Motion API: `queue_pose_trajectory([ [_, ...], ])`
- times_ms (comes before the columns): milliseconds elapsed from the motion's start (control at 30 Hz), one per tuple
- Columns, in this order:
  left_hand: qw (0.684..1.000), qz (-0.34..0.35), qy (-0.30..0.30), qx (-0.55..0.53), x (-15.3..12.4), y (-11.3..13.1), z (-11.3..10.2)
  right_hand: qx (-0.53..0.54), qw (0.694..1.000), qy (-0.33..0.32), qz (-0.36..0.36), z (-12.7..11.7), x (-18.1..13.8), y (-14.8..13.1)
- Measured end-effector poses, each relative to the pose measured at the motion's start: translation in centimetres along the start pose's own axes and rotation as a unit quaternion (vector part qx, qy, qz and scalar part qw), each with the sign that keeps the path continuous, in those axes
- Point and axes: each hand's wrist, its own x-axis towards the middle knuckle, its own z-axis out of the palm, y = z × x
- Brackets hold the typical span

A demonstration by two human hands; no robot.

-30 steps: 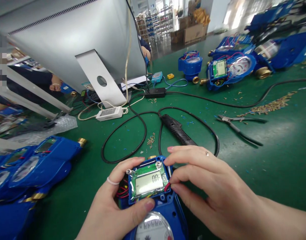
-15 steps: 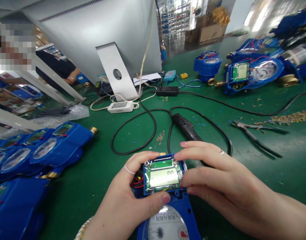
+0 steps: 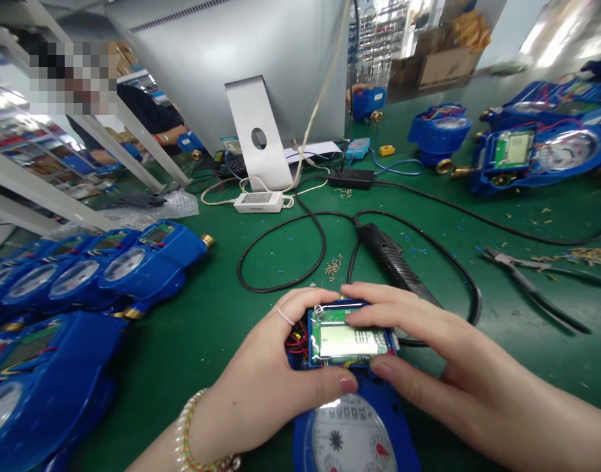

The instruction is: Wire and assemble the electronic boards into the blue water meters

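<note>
"Status?"

"You have 1 blue meter (image 3: 352, 423) low in front of you, at the bench (image 3: 192, 341); your left hand (image 3: 265, 373) grips it around the display (image 3: 342, 342), and your right hand (image 3: 442, 351) rests its fingers across that. Whether it squeezes, I can't tell. You seem to be settling the display; the next move calls for even pressure, red wires (image 3: 297, 342) untrapped."

"Counts?"

"2 hands, 1 corded tool (image 3: 393, 259), 1 pair of pliers (image 3: 521, 278), at least 5 more meters (image 3: 78, 282) leftward."

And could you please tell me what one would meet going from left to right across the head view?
Row of blue meters → white power box → blue meter at the bottom centre → pliers.
</note>
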Motion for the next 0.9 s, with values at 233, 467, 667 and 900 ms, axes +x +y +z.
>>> queue_pose_trajectory([
  [233,0.996,0.075,-0.051,0.02,-0.5,-0.3,-1.0,0.035,0.999,-0.001,-0.024,0.4,0.0,0.2],
  [467,0.992,0.106,-0.067,0.016,-0.2,-0.5,-1.5,0.005,0.998,-0.019,-0.052,0.1,0.4,-0.2],
  [667,0.99,0.118,-0.076,0.012,-0.1,-0.7,-1.8,-0.018,0.997,-0.022,-0.071,0.2,0.3,0.1],
  [900,0.993,0.117,-0.017,-0.004,0.2,-0.4,-0.8,-0.014,0.998,-0.04,-0.051,0.0,0.0,0.3],
])
